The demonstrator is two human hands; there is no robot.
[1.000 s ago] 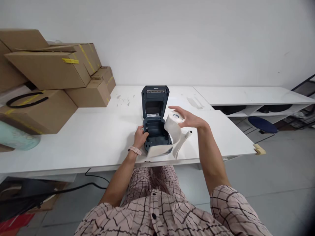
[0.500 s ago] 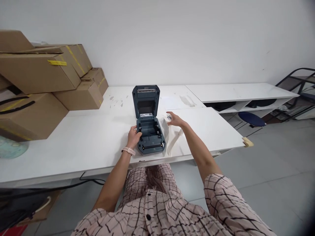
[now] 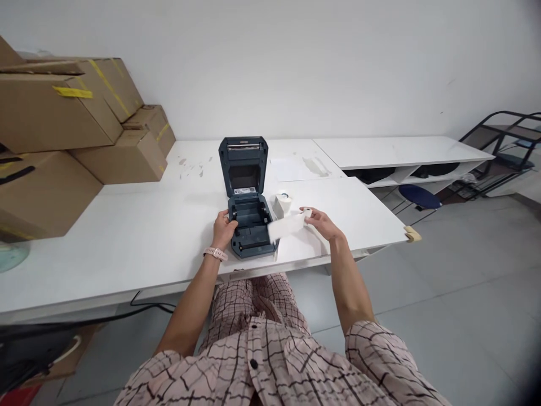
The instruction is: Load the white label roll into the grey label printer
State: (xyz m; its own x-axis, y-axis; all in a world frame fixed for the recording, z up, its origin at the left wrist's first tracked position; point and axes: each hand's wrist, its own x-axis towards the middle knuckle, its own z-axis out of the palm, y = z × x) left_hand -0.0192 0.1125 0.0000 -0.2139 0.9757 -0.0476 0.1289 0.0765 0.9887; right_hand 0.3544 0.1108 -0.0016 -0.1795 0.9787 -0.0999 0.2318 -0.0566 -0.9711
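A dark blue label printer (image 3: 252,234) stands on the white table with its lid (image 3: 244,166) raised, its inner bay bare of any roll. My left hand (image 3: 224,228) grips the printer's left side, thumb on the top edge and fingers along the outside. To the printer's right stands a white label roll (image 3: 283,203) on end. My right hand (image 3: 321,221) pinches one end of a white paper strip (image 3: 287,227), which slants left toward the printer's front right corner. Whether this strip joins the roll, I cannot tell.
Cardboard boxes (image 3: 54,113) are stacked at the left of the white table (image 3: 169,225). A second table (image 3: 393,151) with shelves below adjoins at the right. Beyond the table edge are a blue stool (image 3: 418,195) and a black metal rack (image 3: 499,146). Yellowish padding (image 3: 413,234) covers the table corner.
My right hand has left the roll, moved right and nearer to me, and lifted the paper strip off the table. My left hand stays on the printer. The view has shifted slightly.
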